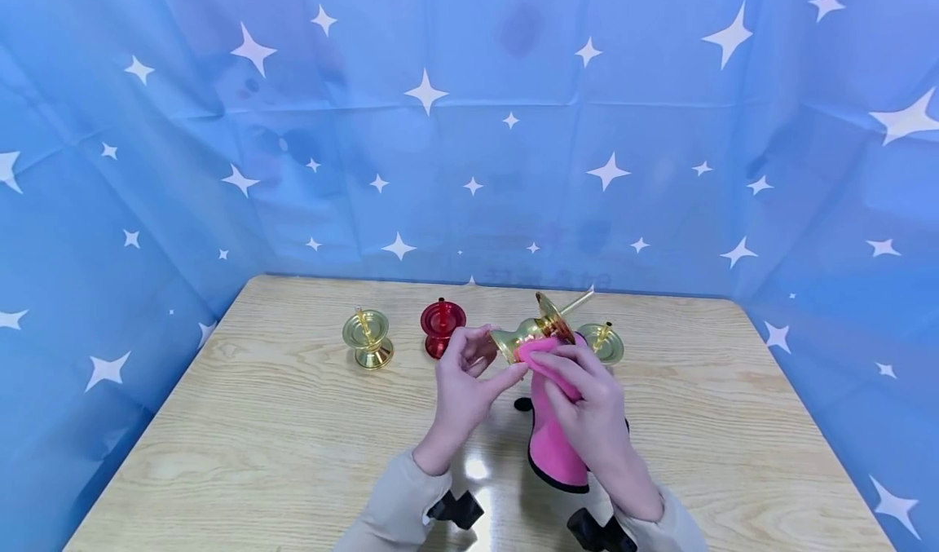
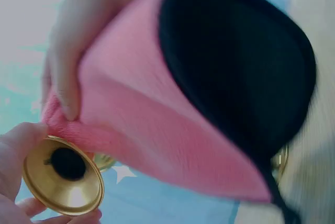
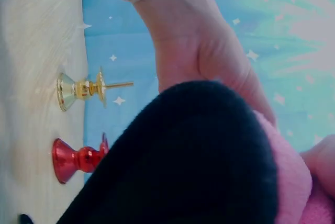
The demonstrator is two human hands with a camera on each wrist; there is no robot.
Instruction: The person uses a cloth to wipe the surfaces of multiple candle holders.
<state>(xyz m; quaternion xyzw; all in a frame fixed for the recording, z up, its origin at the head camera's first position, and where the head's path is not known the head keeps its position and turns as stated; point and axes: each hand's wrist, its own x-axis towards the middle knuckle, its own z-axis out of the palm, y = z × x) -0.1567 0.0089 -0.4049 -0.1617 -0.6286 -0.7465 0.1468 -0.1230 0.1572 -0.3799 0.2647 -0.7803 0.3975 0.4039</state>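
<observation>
Fingertips of the left hand curled round the flared base of a gold candlestick, held up off the table and tipped on its side, spike slanting up and away to the right. Seen from the left wrist, the same round base facing the lens with a dark hollow at its centre, thumb and fingers pinching its rim. Right hand pressing a pink cloth with black edging against the candlestick's stem, fingers bent over the fold, the rest of the cloth hanging down toward the tabletop; black underside filling much of both wrist views. Standing upright along the far edge of the table: another gold candlestick to the left, a red candlestick just beside the left hand's fingertips, and a third gold one close behind the right hand, partly hidden. Well apart from each other, those first two, with bare wood between. Wide open wood on the near left and near right, out to the table's side edges; blue star-printed cloth rising directly behind the far edge and closing in on both sides.
</observation>
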